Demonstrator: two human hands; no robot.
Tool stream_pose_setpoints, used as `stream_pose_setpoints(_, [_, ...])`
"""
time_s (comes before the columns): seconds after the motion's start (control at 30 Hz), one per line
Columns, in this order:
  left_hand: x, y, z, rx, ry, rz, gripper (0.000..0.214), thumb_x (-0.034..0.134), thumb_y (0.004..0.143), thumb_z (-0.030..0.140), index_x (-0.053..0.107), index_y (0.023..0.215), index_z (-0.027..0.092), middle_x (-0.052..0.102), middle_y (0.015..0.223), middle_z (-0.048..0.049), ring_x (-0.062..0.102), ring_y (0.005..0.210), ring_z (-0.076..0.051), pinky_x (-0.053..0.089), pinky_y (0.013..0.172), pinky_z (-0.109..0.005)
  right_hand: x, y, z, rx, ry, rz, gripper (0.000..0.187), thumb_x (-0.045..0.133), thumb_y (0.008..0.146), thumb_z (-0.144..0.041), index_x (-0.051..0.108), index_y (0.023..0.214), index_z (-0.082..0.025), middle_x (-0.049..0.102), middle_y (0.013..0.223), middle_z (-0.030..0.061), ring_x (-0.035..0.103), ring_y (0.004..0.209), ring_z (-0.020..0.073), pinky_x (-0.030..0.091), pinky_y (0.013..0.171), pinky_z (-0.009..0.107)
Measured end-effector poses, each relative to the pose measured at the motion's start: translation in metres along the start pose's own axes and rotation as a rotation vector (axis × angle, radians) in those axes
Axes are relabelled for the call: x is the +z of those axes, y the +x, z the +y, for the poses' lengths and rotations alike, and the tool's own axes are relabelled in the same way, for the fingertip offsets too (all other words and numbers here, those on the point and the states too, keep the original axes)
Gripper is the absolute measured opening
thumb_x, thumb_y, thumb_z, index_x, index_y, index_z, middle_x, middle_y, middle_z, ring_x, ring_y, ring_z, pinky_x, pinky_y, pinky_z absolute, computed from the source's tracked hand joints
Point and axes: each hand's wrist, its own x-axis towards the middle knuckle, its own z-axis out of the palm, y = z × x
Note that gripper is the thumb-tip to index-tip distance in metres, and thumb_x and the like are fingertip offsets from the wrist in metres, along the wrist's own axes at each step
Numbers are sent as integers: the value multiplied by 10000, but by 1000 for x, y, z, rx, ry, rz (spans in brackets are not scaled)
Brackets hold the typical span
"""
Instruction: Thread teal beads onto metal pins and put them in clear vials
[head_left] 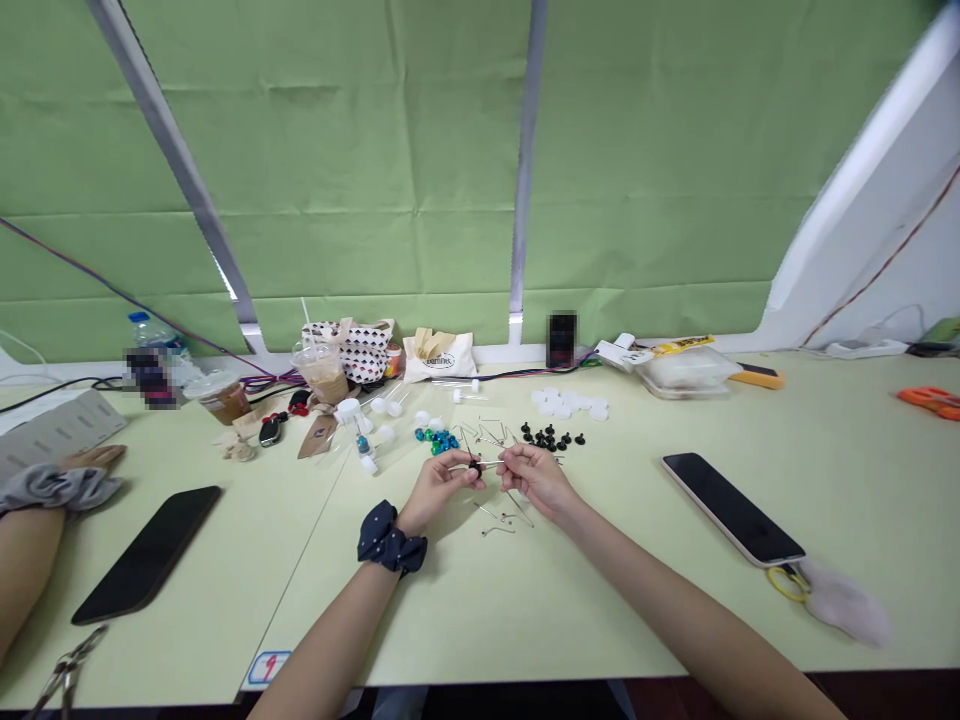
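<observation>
My left hand (439, 487), with a dark dotted scrunchie (390, 540) at its wrist, pinches a small black knobbed part (475, 468). Just right of it, my right hand (538, 482) grips a thin metal rod (491, 462) that reaches to the black part. Whether the rod is seated in the part is too small to tell. Bent metal wires (499, 530) lie on the table below and behind my hands. Beyond them sit blue and green beads (439, 440) on the left and several black parts (551, 437) on the right.
White caps (570, 403) and clear tubes lie farther back. Iced drinks (324, 372), a patterned bag (356, 345) and a white pouch (439, 355) stand along the wall. Phones (733, 508) lie to both sides. A co-worker's arm (34, 560) is at far left; orange scissors (930, 402) are at far right.
</observation>
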Motion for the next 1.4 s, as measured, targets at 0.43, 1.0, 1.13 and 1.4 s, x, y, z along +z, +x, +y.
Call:
stream_pose_setpoints(0.43, [-1, -1, -1, -22, -12, 17, 287, 713, 703, 317, 625, 914, 143, 676, 917, -83, 657, 717, -171, 488, 725, -307, 3, -1, -1, -35, -33, -33, 318, 719, 669, -435, 589, 759, -158, 604, 574, -7, 446, 404, 69, 481, 456, 259])
stream_pose_setpoints(1.0, [0, -2, 1, -38, -28, 13, 326, 731, 675, 342, 643, 903, 126, 691, 904, -108, 657, 680, -179, 486, 720, -337, -1, 1, 1, -12, -1, 61, 359, 769, 600, -419, 626, 806, -162, 622, 626, 12, 474, 467, 73, 467, 501, 253])
stream_pose_setpoints(1.13, [-2, -1, 0, -26, -34, 52, 313, 725, 685, 333, 627, 904, 133, 688, 887, -92, 659, 692, -181, 490, 719, -335, 0, 0, -1, -2, -13, 25, 357, 779, 596, -394, 637, 808, -145, 667, 725, 57, 569, 550, 114, 517, 584, 304])
stream_pose_setpoints(1.4, [-3, -1, -2, -16, -17, 47, 317, 722, 688, 345, 635, 911, 137, 680, 904, -83, 659, 700, -178, 494, 729, -335, -1, 0, 4, -53, -133, 68, 333, 744, 631, -421, 637, 805, -159, 602, 577, -11, 483, 419, 78, 480, 449, 255])
